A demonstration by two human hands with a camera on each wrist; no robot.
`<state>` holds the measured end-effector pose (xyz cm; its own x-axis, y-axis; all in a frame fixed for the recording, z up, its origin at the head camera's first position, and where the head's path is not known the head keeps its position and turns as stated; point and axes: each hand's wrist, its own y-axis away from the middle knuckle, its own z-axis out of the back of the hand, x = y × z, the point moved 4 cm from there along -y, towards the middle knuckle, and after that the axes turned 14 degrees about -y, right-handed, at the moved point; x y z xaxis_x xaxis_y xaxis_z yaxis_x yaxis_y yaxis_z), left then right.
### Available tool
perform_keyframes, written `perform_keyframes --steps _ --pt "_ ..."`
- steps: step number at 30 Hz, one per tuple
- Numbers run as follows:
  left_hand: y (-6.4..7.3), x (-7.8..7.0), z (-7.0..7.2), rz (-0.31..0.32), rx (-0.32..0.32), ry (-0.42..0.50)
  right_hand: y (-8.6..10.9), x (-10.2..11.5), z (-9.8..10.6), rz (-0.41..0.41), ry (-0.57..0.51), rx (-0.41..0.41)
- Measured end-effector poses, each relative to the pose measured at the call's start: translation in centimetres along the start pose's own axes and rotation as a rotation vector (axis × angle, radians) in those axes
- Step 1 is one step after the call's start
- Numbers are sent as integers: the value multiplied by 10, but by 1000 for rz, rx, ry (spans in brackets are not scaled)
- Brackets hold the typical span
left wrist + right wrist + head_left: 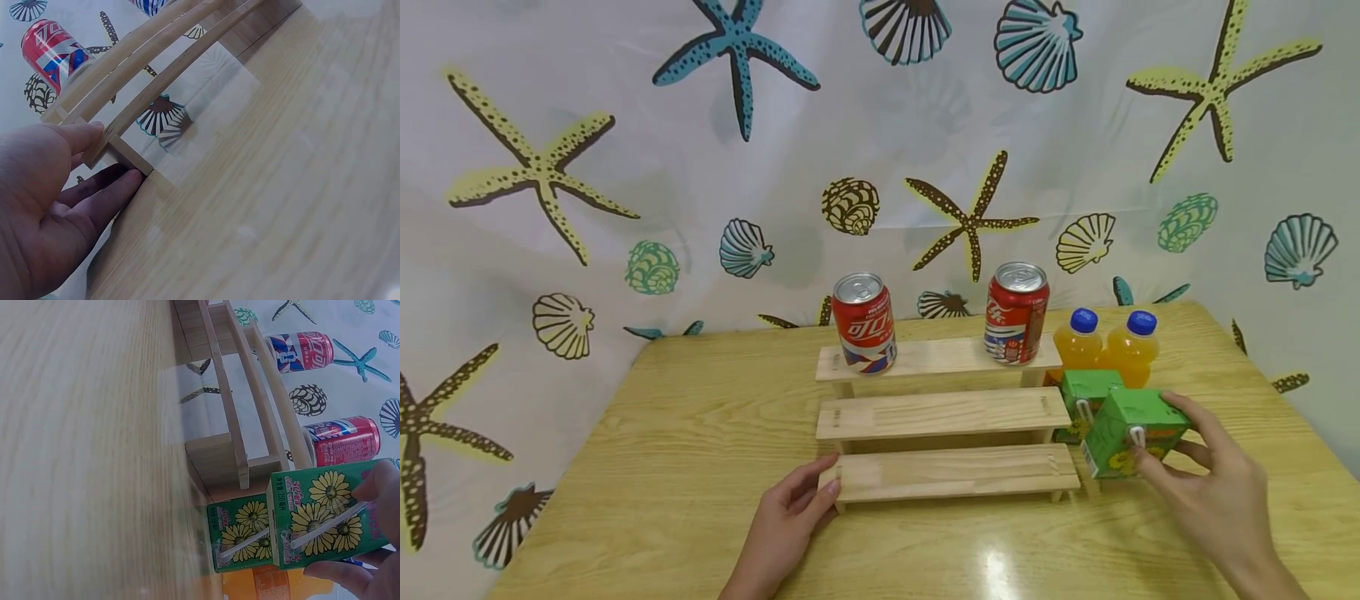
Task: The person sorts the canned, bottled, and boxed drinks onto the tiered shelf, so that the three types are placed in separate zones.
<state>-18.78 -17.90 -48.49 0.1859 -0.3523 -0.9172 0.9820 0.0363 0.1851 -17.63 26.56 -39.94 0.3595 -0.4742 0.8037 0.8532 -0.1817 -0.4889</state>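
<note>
A green drink carton (1127,437) with yellow flowers and a white straw is gripped by my right hand (1221,483), fingers on its far side and thumb in front. In the right wrist view this carton (331,515) is off the table, in front of a second green carton (240,531). My left hand (793,508) pinches the left end of the lowest step of a three-step wooden rack (947,475); in the left wrist view the thumb lies on top of the board (156,87). On the top step stand two red cola cans, the left can (865,325) and right can (1017,312).
Two orange juice bottles with blue caps, a left bottle (1078,337) and a right bottle (1133,346), stand behind the cartons at the rack's right. The wooden table (685,433) ends at a cloth (790,167) printed with starfish and shells.
</note>
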Motion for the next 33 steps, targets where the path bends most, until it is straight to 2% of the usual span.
perform_keyframes --steps 11,33 --pt "1 1 -2 10 5 1 1 6 -4 12 24 6" --pt "1 0 0 14 -2 -7 4 22 -14 35 -91 26"
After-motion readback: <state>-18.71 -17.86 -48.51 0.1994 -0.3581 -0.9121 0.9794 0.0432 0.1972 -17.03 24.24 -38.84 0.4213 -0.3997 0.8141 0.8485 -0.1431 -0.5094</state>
